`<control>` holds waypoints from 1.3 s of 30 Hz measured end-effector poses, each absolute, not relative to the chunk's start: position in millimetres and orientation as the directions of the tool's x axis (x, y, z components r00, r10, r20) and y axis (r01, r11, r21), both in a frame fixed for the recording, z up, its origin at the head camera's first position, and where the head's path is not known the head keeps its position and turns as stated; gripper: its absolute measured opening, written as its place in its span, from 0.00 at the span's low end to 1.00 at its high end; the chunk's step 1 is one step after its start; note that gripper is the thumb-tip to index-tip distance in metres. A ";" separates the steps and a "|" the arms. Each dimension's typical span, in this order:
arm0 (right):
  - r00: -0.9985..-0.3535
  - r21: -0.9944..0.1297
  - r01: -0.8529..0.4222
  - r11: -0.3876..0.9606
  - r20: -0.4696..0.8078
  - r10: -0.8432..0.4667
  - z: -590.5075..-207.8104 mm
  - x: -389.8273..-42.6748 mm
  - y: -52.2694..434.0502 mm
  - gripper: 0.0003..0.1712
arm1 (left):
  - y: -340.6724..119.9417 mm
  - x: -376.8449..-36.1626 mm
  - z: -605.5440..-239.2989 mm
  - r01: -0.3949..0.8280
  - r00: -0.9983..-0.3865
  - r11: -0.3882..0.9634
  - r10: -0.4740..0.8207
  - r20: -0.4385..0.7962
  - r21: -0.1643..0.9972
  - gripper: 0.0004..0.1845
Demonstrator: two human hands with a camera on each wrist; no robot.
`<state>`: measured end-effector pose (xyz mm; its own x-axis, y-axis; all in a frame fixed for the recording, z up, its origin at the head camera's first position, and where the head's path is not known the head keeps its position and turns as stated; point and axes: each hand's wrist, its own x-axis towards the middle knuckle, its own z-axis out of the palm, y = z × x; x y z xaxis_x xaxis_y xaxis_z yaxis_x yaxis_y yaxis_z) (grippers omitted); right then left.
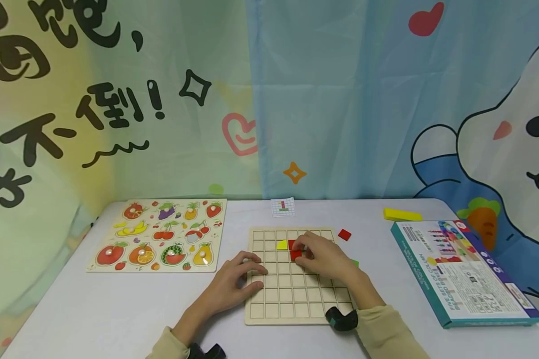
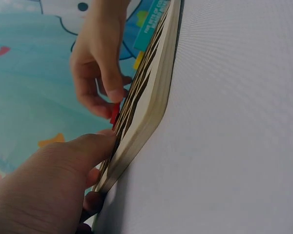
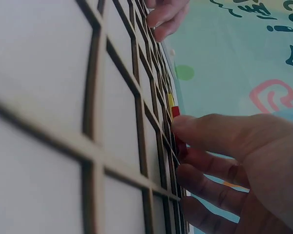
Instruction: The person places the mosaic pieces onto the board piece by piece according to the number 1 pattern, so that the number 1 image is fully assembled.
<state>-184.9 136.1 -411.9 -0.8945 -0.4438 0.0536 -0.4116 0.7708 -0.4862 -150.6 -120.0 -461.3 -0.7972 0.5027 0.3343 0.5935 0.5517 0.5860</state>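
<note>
The right hand (image 1: 323, 257) is pinching a red tile (image 1: 296, 255) into the grid board (image 1: 292, 299), beside a yellow piece (image 1: 282, 245) sitting in a cell. The left hand (image 1: 235, 284) is lying flat, fingers relaxed, on the board's left edge.

I see fruit puzzle board (image 1: 158, 235) far left, small pattern card (image 1: 283, 207) by curtain, yellow block (image 1: 402, 215) and teal box (image 1: 462, 271) right.

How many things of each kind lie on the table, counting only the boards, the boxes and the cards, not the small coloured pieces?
Wooden boards: 2, the fruit puzzle and the grid board
Box: 1
Pattern card: 1
Total: 4
</note>
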 end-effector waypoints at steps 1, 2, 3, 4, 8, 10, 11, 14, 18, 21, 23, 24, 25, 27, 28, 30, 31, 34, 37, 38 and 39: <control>-0.894 -0.481 -0.414 0.773 0.054 -0.445 -412.2 -185.0 135.5 0.12 | -119.9 -150.4 -461.2 0.594 -0.797 0.550 0.504 0.334 0.587 0.11; -0.893 -0.478 -0.417 0.773 0.055 -0.448 -412.4 -185.1 135.0 0.12 | -119.7 -150.1 -461.0 0.595 -0.796 0.550 0.505 0.334 0.586 0.11; -0.892 -0.475 -0.420 0.773 0.057 -0.449 -412.6 -185.2 134.5 0.11 | -119.6 -149.9 -460.7 0.595 -0.796 0.550 0.506 0.334 0.586 0.11; -0.890 -0.472 -0.424 0.773 0.058 -0.452 -412.9 -185.4 134.1 0.11 | -119.6 -149.8 -460.5 0.595 -0.796 0.550 0.506 0.333 0.586 0.11; -0.888 -0.466 -0.431 0.773 0.068 -0.455 -413.7 -185.9 133.0 0.11 | -119.7 -149.7 -459.9 0.595 -0.796 0.552 0.506 0.334 0.584 0.11; -0.889 -0.461 -0.432 0.775 0.071 -0.453 -414.1 -186.2 133.1 0.10 | -119.8 -149.6 -459.9 0.598 -0.794 0.550 0.506 0.337 0.584 0.11; -0.889 -0.459 -0.431 0.777 0.071 -0.452 -414.3 -186.3 133.2 0.10 | -119.8 -149.6 -459.8 0.598 -0.794 0.549 0.506 0.337 0.584 0.11; -0.889 -0.459 -0.433 0.776 0.072 -0.453 -414.5 -186.2 133.6 0.10 | -119.7 -149.7 -459.7 0.600 -0.793 0.549 0.506 0.340 0.582 0.11; -0.885 -0.461 -0.439 0.771 0.076 -0.458 -414.2 -185.7 133.9 0.10 | -119.6 -149.8 -459.7 0.597 -0.795 0.549 0.504 0.338 0.585 0.11; -0.884 -0.463 -0.441 0.769 0.077 -0.461 -413.7 -185.6 133.8 0.10 | -119.3 -149.8 -459.3 0.592 -0.798 0.550 0.503 0.332 0.588 0.11; -0.884 -0.464 -0.441 0.769 0.076 -0.461 -413.4 -185.6 133.7 0.10 | -119.2 -149.9 -459.2 0.590 -0.799 0.553 0.503 0.329 0.588 0.11; -0.884 -0.464 -0.441 0.768 0.075 -0.462 -413.3 -185.7 133.7 0.10 | -119.2 -150.1 -459.3 0.590 -0.800 0.554 0.503 0.328 0.588 0.11; -0.884 -0.465 -0.441 0.768 0.075 -0.462 -413.1 -185.7 133.5 0.10 | -119.2 -150.2 -459.3 0.589 -0.800 0.555 0.503 0.327 0.588 0.11; -0.883 -0.465 -0.441 0.767 0.075 -0.463 -413.1 -185.9 133.4 0.10 | -119.2 -150.5 -459.5 0.588 -0.801 0.557 0.502 0.326 0.586 0.11; -0.883 -0.466 -0.443 0.766 0.076 -0.464 -413.0 -186.0 133.4 0.09 | -119.2 -150.6 -459.7 0.588 -0.801 0.557 0.502 0.326 0.587 0.11; -0.881 -0.471 -0.446 0.761 0.080 -0.467 -413.1 -186.2 133.8 0.09 | -119.1 -150.8 -459.8 0.588 -0.801 0.556 0.502 0.327 0.588 0.11; -0.880 -0.476 -0.446 0.758 0.081 -0.468 -413.4 -186.5 134.5 0.09 | -119.2 -150.8 -459.8 0.587 -0.801 0.555 0.501 0.326 0.589 0.11; -0.879 -0.494 -0.446 0.747 0.086 -0.469 -414.8 -187.9 138.7 0.08 | -119.3 -150.7 -460.1 0.589 -0.800 0.550 0.502 0.330 0.592 0.11; -0.883 -0.526 -0.433 0.732 0.087 -0.461 -415.3 -189.9 146.3 0.08 | -119.5 -150.3 -460.7 0.590 -0.799 0.549 0.502 0.331 0.592 0.11; -0.885 -0.536 -0.428 0.728 0.086 -0.457 -414.9 -190.4 149.4 0.08 | -119.6 -150.2 -460.9 0.590 -0.799 0.549 0.502 0.331 0.592 0.11; -0.888 -0.546 -0.422 0.724 0.088 -0.452 -414.4 -191.0 152.6 0.08 | -119.7 -150.1 -461.0 0.588 -0.800 0.551 0.502 0.329 0.591 0.11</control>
